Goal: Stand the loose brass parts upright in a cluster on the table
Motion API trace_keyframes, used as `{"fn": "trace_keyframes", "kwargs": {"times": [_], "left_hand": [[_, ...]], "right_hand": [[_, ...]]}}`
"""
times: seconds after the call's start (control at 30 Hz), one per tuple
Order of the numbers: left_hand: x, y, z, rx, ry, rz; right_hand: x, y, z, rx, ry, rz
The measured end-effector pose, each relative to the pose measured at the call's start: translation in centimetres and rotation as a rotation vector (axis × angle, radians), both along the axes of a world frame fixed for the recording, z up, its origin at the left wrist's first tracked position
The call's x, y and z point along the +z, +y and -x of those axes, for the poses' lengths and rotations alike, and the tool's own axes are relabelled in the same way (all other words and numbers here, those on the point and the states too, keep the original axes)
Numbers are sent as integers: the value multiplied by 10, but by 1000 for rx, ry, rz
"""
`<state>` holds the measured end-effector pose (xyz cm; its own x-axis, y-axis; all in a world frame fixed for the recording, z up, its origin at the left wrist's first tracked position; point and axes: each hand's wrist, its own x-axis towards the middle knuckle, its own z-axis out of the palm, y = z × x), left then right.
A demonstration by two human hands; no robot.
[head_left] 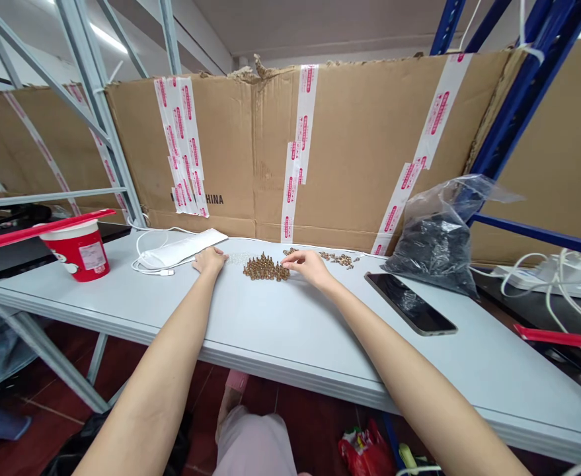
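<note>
On the grey table, several small brass-coloured pointed pieces (263, 267) stand upright in a tight block. At the block's right edge my right hand (310, 266) has thumb and fingertips pinched together around what looks like one such small brass piece, mostly hidden by the fingers. My left hand (209, 260) rests on the tabletop left of the block, thumb apart from the bent fingers, and nothing shows in it. Small clear pieces (239, 258) are scattered between its fingertips and the block. Behind and right of my right hand lie loose brass-coloured pieces (340, 259).
A white power strip (186, 250) with a cable lies behind my left hand. The red cup (79, 251) stands at far left. A phone (409, 303) and a clear bag of dark material (436, 241) are on the right. Cardboard (349, 145) walls the back.
</note>
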<state>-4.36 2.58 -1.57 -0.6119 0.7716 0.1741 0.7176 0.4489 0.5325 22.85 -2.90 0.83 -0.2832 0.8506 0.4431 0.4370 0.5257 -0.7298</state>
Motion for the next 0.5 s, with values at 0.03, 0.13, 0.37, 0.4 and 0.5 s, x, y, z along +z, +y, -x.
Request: {"fn": "trace_keyframes", "kwargs": {"times": [0.03, 0.13, 0.37, 0.4, 0.5], "left_hand": [[0, 0, 0, -1, 2, -3], [0, 0, -1, -7, 5, -5], [-1, 0, -1, -8, 15, 2], [-1, 0, -1, -12, 17, -3], [-2, 1, -1, -10, 20, -6]], "right_hand": [[1, -1, 0, 7, -10, -8], [2, -3, 0, 30, -40, -26], [1, -3, -2, 41, -100, -67], [0, -3, -2, 44, -106, -72], [0, -2, -2, 62, -104, -88]]}}
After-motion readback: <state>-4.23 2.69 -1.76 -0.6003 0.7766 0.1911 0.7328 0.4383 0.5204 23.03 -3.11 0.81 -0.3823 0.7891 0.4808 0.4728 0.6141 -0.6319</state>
